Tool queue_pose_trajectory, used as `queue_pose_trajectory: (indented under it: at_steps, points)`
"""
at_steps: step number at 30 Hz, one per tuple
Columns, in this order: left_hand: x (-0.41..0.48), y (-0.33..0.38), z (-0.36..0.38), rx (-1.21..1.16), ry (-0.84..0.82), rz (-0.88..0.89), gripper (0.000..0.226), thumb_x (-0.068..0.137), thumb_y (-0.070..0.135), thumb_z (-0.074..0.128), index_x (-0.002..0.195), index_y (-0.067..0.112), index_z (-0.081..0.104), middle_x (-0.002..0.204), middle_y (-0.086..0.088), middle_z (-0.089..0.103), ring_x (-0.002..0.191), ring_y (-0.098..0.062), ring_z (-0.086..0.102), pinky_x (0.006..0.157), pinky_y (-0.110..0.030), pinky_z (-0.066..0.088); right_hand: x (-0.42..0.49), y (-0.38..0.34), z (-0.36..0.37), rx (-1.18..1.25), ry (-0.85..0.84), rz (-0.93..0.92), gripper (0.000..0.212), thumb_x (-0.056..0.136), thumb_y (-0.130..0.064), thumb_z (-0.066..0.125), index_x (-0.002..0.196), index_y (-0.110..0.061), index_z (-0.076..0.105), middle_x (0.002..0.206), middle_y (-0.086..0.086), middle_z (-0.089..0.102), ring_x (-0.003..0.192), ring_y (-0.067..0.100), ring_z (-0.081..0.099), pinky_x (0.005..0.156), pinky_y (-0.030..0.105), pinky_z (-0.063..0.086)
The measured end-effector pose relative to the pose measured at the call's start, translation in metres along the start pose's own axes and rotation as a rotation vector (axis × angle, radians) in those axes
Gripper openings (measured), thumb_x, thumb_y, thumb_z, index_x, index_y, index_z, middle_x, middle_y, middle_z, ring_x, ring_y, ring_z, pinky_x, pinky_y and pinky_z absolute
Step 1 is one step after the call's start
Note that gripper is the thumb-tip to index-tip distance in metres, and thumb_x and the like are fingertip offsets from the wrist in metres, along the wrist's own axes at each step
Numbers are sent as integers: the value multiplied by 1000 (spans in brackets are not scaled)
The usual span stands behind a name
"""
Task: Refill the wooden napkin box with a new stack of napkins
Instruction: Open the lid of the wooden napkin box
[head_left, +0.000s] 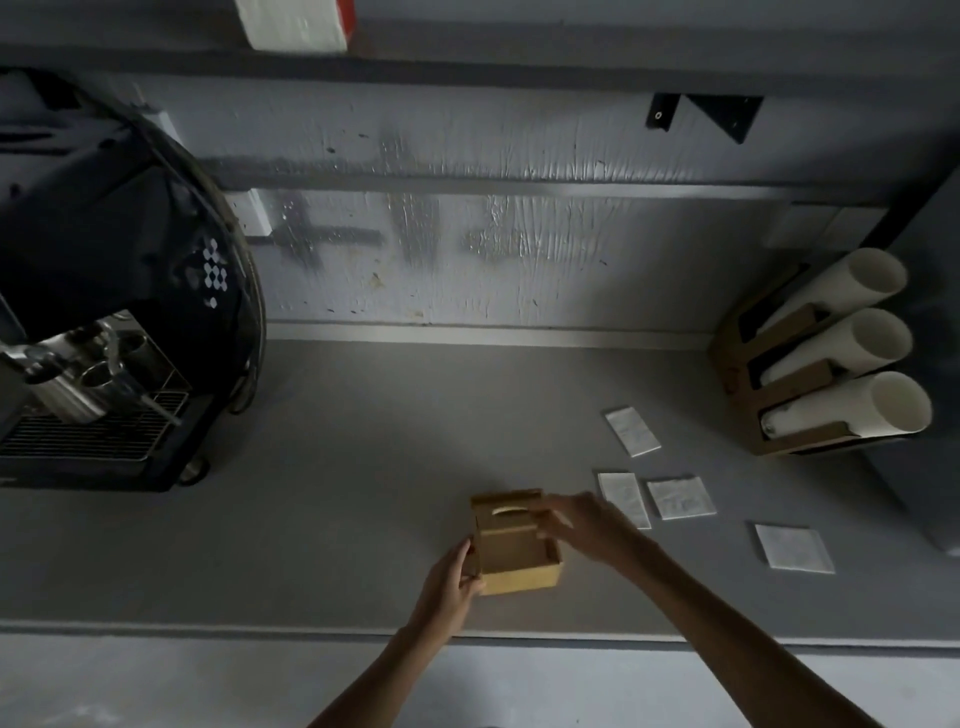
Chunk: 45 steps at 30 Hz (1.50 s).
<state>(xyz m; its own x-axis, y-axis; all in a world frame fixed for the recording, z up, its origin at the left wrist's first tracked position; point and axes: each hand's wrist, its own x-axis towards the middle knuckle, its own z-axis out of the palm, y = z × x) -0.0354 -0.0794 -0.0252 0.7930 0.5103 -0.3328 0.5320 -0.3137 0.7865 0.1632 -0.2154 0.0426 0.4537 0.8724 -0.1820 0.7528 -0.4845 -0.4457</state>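
Note:
The wooden napkin box (522, 577) sits on the grey counter (363, 493) near its front edge, and its inside looks empty. Its slotted lid (506, 509) is slid back toward the wall, partly off the box. My left hand (449, 587) grips the box's left side. My right hand (582, 522) rests on the lid's right end, fingers curled over it. Several white napkins lie loose on the counter to the right: one (632, 431) farther back, two (680, 498) close behind my right hand, one (794, 548) far right.
A black coffee machine (114, 291) with a metal drip tray fills the left side. A cardboard holder with three stacks of white paper cups (841, 353) stands at the back right. A shelf overhead carries a red and white package (296, 23).

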Motion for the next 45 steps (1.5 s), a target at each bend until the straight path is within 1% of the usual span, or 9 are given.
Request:
queue_pose_trajectory:
  at_steps: [5, 13, 18, 25, 29, 33, 39, 41, 45]
  points:
    - [1, 23, 6, -101, -46, -127, 38, 88, 20, 57, 125, 15, 55, 111, 1, 67, 99, -12, 63, 84, -29, 55, 28, -2, -16, 171, 185, 95, 14, 89, -30, 63, 95, -21, 72, 95, -6, 73, 84, 7, 65, 70, 16, 43]
    - [11, 36, 9, -189, -13, -257, 44, 92, 12, 49, 135, 11, 43, 111, 3, 52, 78, 0, 51, 56, -9, 45, 61, -2, -11, 267, 188, 198, 14, 89, -33, 61, 94, -22, 69, 88, -10, 68, 81, 8, 61, 70, 23, 47]
    - [14, 46, 11, -179, 13, -286, 41, 88, -1, 40, 125, 9, 54, 123, -15, 62, 97, -20, 60, 87, -35, 54, 74, 3, 1, 387, 251, 305, 21, 83, -32, 69, 100, -18, 68, 95, -5, 71, 88, 12, 63, 76, 26, 49]
    - [19, 47, 6, -40, -63, -190, 50, 85, -9, 38, 130, 8, 48, 125, -10, 57, 111, -22, 55, 83, -23, 45, 50, 12, 3, 540, 309, 405, 23, 82, -28, 70, 101, -17, 71, 88, -4, 70, 88, 17, 67, 74, 26, 47]
    - [25, 39, 6, -41, -82, -179, 47, 82, -9, 33, 118, 11, 57, 109, -9, 63, 100, -24, 59, 75, -25, 43, 26, 18, 41, 686, 344, 507, 73, 76, -77, 46, 126, -25, 57, 121, 4, 67, 109, 22, 63, 92, 43, 51]
    - [26, 32, 4, -121, -120, -160, 33, 93, 5, 36, 110, 16, 63, 87, -3, 65, 69, -9, 56, 53, -15, 41, 0, 11, 94, 953, 214, 629, 77, 74, -82, 41, 138, -38, 41, 137, 3, 54, 124, 28, 53, 101, 51, 47]
    - [28, 21, -6, -151, -72, -116, 31, 94, 8, 39, 107, 18, 65, 93, -2, 69, 78, -12, 62, 56, -14, 43, -8, -15, 93, 1193, 268, 593, 76, 88, -72, 19, 146, -24, 30, 137, -10, 38, 129, 10, 36, 109, 31, 27]
    - [28, 18, -8, -142, -97, -112, 34, 92, 6, 37, 110, 19, 64, 85, -1, 64, 68, -10, 56, 52, -16, 40, -10, -6, 105, 1171, 268, 560, 94, 76, -85, 19, 150, -27, 17, 152, -11, 24, 141, 10, 24, 119, 38, 17]
    - [30, 18, -7, -128, -132, -117, 34, 94, 8, 35, 114, 21, 60, 82, 1, 63, 69, -9, 55, 56, -20, 42, -5, 47, 161, 1309, 207, 491, 71, 90, -71, 12, 150, -33, 18, 159, -3, 22, 146, 17, 19, 120, 54, 15]
